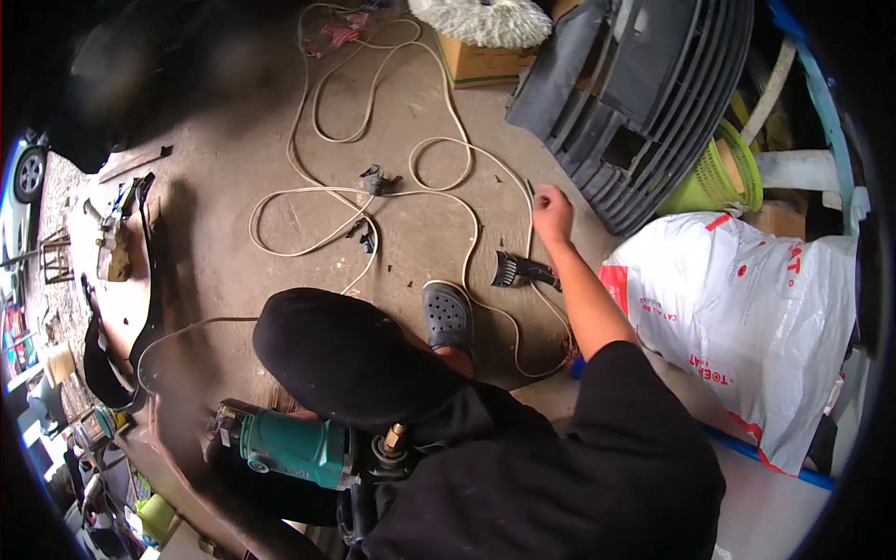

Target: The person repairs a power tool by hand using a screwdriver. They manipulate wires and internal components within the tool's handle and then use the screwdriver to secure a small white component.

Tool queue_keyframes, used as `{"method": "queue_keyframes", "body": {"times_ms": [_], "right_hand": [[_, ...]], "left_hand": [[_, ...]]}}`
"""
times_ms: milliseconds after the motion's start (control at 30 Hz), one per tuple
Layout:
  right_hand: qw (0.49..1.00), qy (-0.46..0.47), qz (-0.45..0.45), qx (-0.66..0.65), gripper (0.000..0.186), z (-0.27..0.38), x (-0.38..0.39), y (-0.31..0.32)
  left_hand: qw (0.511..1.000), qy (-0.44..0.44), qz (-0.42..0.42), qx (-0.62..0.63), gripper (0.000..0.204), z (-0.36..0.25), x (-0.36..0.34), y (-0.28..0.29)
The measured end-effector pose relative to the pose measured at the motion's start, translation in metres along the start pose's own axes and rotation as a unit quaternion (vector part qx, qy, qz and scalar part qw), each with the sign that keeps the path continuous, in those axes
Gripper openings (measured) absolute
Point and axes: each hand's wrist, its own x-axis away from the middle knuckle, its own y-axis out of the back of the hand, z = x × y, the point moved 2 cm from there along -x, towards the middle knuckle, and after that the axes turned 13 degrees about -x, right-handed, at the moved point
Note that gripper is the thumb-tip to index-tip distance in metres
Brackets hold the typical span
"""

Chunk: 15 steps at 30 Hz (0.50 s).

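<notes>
My right hand (pixel 551 210) reaches over the concrete floor, fingers curled round or beside a small dark item I cannot make out, near pale looping cord (pixel 467 168). Below it a black comb-like object (pixel 513 271) lies on the floor. A teal power tool (pixel 291 451) with a cord rests at my black-clothed lap, beside a brass fitting (pixel 395 436) on a black part. My left hand is not recognisable in the picture. A grey clog (pixel 446 317) shows past my knee (pixel 327 345).
A black grille panel (pixel 644 84), green basket (pixel 723 173) and white printed bag (pixel 728 336) line the right. A fluffy white pad (pixel 481 21) tops a cardboard box (pixel 481 65). Dark scraps (pixel 378 182) lie among the cord; a long panel (pixel 121 317) lies left, near a car wheel (pixel 30 173).
</notes>
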Motion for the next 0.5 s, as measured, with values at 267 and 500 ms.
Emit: {"method": "queue_keyframes", "body": {"times_ms": [267,500], "right_hand": [[0.957,0.127,0.257,-0.04,0.021,0.114,-0.005,-0.175],[0.949,0.045,0.312,0.024,0.02,0.111,0.0,-0.26]], "left_hand": [[0.999,-0.021,-0.025,-0.023,0.025,-0.021,-0.007,-0.009],[0.987,0.093,-0.004,0.133,0.032,-0.021,-0.009,0.001]]}}
